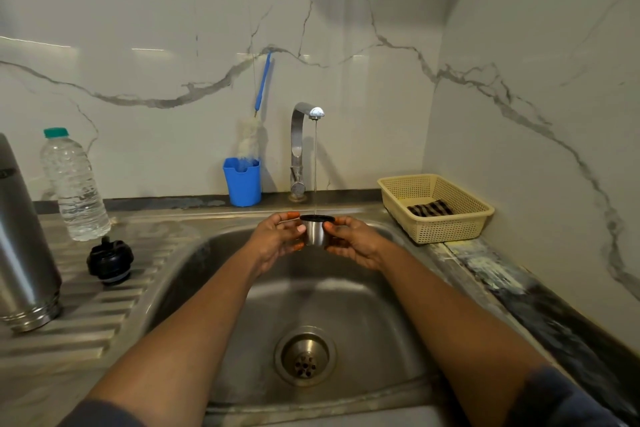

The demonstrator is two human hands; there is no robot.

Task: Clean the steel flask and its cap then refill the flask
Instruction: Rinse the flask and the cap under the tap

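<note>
Over the sink (346, 305), the left hand (277, 243) and the right hand (356, 243) grip the steel cap (316, 234) by its sides, open side up under the thin stream from the tap (301, 146), probably to rinse it. The flask (24, 246) stands mouth down on the drainboard (104, 315) at the left, likely to drain; no writing on it can be read.

Dim, greenish overhead light. Glare streaks cross the wall (149, 49) well above the left grip (277, 239); the tap (298, 142) casts a soft shadow. Edges bend.
</note>
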